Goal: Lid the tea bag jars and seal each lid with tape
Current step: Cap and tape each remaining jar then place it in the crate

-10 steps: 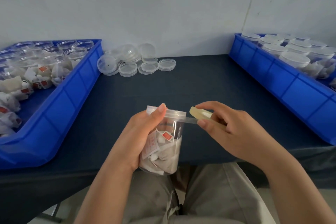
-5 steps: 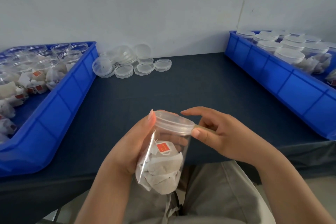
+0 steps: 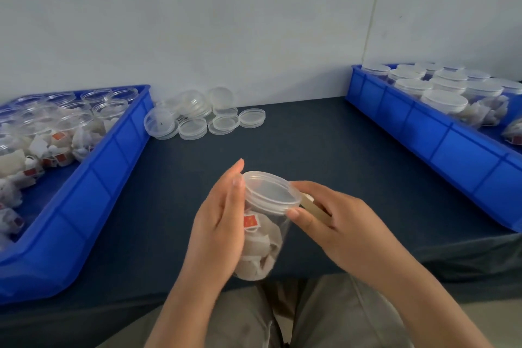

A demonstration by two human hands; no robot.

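A clear plastic tea bag jar (image 3: 262, 246) with its clear lid (image 3: 268, 192) on is held tilted over the table's front edge. My left hand (image 3: 217, 229) wraps the jar's left side, fingertips reaching the lid rim. My right hand (image 3: 339, 226) holds a beige tape roll (image 3: 310, 205) in its palm. Its thumb and forefinger touch the right side of the lid rim. Any tape on the rim is too clear to make out.
A blue tray (image 3: 93, 186) on the left holds open jars of tea bags (image 3: 70, 121). A blue tray (image 3: 440, 144) on the right holds lidded jars (image 3: 443, 99). Loose clear lids (image 3: 197, 118) lie by the back wall on the dark table (image 3: 310, 144).
The stretched strip of tape between roll and jar is gone. My right hand has closed in on the lid rim, and the jar has turned and tilted in my left hand.
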